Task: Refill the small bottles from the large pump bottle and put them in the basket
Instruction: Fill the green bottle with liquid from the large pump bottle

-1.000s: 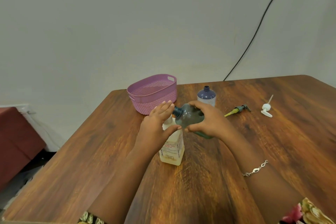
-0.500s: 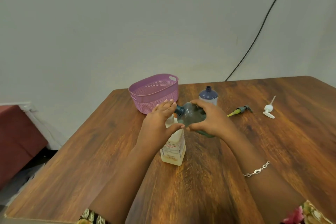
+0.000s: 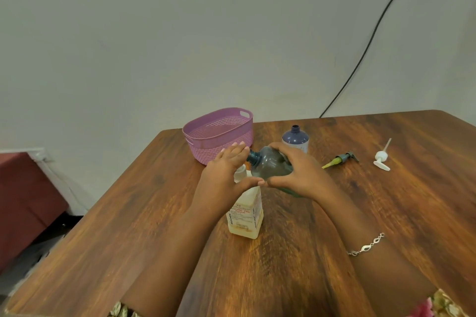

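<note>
A large clear bottle of yellowish liquid (image 3: 244, 216) stands near the table's middle. My left hand (image 3: 222, 177) rests over its white pump top (image 3: 240, 171), fingers curved around it. My right hand (image 3: 296, 172) holds a small grey-green bottle (image 3: 269, 166) tilted on its side, its open dark neck pointing left against the fingers of my left hand above the pump. A second small bottle (image 3: 295, 137), dark blue and uncapped, stands upright behind my hands. The purple basket (image 3: 219, 134) sits at the table's far left, with nothing visible in it.
Two loose pump caps lie to the right: a dark one with a yellow-green tube (image 3: 340, 159) and a white one (image 3: 381, 158). The wooden table (image 3: 386, 213) ends close behind the basket at a wall. A black cable (image 3: 371, 41) runs down the wall. A dark red seat (image 3: 23, 201) stands left.
Both hands and the tilted small bottle stay in the same place over the large bottle. Only the camera view shifts slightly.
</note>
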Demonstrator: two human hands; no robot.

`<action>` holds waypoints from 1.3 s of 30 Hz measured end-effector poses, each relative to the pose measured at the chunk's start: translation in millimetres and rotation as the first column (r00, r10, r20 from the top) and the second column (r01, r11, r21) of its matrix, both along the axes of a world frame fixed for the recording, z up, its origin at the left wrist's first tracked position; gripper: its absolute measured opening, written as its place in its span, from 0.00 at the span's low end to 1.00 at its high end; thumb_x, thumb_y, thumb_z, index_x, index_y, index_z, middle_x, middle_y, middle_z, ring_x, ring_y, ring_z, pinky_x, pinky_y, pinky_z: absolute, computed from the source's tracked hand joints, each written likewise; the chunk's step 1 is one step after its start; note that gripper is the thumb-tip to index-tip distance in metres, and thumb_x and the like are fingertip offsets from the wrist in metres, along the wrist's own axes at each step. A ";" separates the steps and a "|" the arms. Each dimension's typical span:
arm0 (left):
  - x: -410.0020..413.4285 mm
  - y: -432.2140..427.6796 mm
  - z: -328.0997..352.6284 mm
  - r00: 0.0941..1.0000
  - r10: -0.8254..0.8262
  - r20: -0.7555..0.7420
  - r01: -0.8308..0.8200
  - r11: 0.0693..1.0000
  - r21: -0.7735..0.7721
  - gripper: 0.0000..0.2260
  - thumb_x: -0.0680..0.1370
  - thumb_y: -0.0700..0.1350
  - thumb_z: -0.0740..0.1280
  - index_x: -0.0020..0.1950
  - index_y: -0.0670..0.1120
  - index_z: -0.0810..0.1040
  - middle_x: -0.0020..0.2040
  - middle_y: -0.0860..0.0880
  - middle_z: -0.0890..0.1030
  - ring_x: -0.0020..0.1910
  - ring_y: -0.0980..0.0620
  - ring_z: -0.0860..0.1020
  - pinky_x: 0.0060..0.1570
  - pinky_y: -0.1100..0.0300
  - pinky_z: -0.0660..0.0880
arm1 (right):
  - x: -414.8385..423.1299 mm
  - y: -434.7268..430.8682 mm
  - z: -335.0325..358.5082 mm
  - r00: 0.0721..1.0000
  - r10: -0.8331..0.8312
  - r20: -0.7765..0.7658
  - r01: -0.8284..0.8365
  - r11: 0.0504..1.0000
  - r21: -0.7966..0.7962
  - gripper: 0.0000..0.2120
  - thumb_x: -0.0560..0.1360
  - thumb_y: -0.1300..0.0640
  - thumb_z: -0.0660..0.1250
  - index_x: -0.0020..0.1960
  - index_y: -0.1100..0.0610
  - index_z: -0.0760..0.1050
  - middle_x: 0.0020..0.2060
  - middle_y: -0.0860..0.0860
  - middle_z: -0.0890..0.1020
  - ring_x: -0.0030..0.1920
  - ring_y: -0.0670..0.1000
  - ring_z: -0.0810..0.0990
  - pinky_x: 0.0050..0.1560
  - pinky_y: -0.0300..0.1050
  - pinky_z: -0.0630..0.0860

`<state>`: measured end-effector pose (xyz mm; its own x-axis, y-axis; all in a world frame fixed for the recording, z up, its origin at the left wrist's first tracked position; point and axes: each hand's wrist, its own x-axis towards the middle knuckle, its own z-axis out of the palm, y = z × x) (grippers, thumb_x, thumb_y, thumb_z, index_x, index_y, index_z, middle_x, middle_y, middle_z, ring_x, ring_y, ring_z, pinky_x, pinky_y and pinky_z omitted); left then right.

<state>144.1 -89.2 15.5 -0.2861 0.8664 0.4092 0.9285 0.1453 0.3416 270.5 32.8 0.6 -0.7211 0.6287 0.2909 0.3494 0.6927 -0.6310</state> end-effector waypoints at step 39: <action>-10.1 -6.2 -12.0 0.998 0.042 -0.050 -0.042 0.999 0.007 0.28 0.77 0.52 0.66 0.74 0.52 0.60 0.74 0.54 0.61 0.73 0.58 0.57 0.68 0.67 0.50 | -0.9 -5.1 -1.5 0.998 -0.026 0.060 0.025 1.000 0.014 0.33 0.63 0.54 0.75 0.64 0.49 0.65 0.56 0.47 0.74 0.53 0.48 0.73 0.49 0.44 0.72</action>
